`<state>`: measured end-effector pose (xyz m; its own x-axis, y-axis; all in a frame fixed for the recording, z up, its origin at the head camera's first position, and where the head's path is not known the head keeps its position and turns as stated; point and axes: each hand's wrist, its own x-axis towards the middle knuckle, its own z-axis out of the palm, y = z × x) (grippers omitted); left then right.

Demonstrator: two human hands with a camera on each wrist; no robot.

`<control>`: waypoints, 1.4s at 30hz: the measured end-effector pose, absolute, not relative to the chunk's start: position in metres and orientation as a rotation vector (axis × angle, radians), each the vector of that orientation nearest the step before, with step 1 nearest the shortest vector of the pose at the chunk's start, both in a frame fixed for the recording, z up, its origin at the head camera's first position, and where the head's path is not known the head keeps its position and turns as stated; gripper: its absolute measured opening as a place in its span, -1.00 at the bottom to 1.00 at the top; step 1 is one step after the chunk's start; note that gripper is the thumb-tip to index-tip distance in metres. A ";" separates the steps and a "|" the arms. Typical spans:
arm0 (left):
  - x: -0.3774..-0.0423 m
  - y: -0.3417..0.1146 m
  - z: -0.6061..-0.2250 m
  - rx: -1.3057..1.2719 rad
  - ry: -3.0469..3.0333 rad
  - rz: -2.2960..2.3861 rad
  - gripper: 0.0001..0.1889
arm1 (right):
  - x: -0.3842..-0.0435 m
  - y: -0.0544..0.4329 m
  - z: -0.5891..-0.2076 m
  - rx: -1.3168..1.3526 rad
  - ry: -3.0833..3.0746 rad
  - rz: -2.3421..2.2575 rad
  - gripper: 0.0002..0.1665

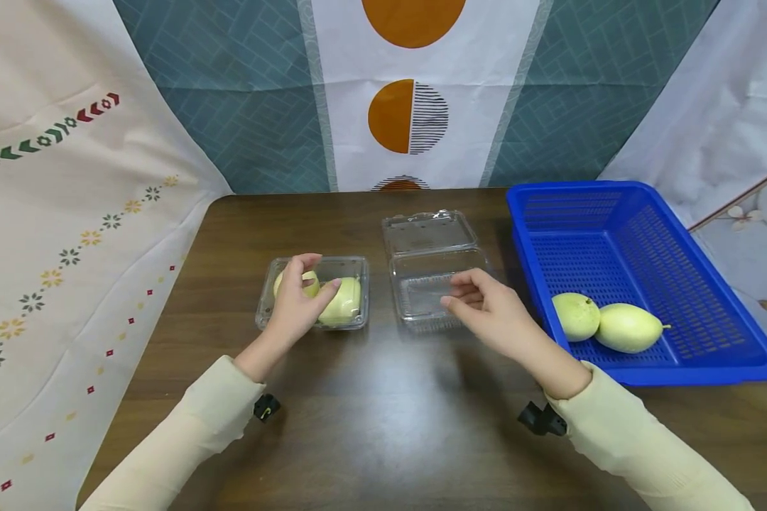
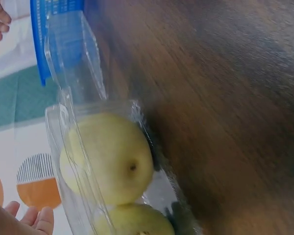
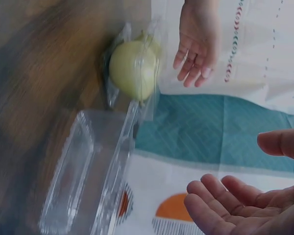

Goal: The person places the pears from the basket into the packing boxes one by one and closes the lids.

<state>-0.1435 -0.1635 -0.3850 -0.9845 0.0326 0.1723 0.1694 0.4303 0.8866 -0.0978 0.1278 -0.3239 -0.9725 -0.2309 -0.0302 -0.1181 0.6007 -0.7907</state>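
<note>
Over the left clear plastic box (image 1: 263, 305) hovers my left hand (image 1: 297, 301), thumb and fingers apart, gripping nothing. Two yellow-green pears (image 2: 110, 159) lie inside that box, and clear plastic appears to cover them; in the head view my hand partly hides one. My right hand (image 1: 495, 312) is raised at the near right corner of a second clear plastic box (image 1: 415, 298), its fingers loosely bent with nothing in them. This box has its hinged lid (image 1: 430, 233) folded back, and no fruit shows inside. The right wrist view shows the right palm (image 3: 245, 210) bare.
A blue plastic basket (image 1: 639, 259) stands at the right of the wooden table (image 1: 383, 440). Two more pears (image 1: 629, 328) lie in its near left corner. Patterned cloths (image 1: 243, 92) hang behind the table and along its sides.
</note>
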 end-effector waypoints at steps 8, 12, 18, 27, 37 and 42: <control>-0.146 -0.146 -0.382 -0.311 -2.562 -1.621 -0.41 | -0.091 0.154 -0.318 -0.266 2.782 -1.363 -0.57; -0.147 -0.137 -0.383 -0.321 -2.582 -1.639 -0.39 | -0.089 0.167 -0.320 -0.230 2.797 -1.337 -0.53; -0.150 -0.123 -0.382 -0.310 -2.651 -1.605 -0.40 | -0.086 0.188 -0.329 -0.171 2.854 -1.341 -0.51; -0.150 -0.106 -0.387 -0.329 -2.776 -1.508 -0.39 | -0.080 0.217 -0.338 -0.087 2.961 -1.343 -0.51; -0.155 -0.090 -0.395 -0.410 -2.842 -1.295 -0.23 | -0.076 0.253 -0.346 0.046 3.038 -1.273 -0.52; -0.157 -0.081 -0.397 -0.456 -2.885 -1.196 -0.14 | -0.074 0.270 -0.346 0.123 3.072 -1.163 -0.52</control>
<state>-0.1566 -0.0815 -0.3967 -0.9582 0.2694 0.0959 0.2582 0.6711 0.6950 -0.0736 0.2700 -0.3460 -0.9867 0.1209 0.1085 0.0187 0.7482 -0.6632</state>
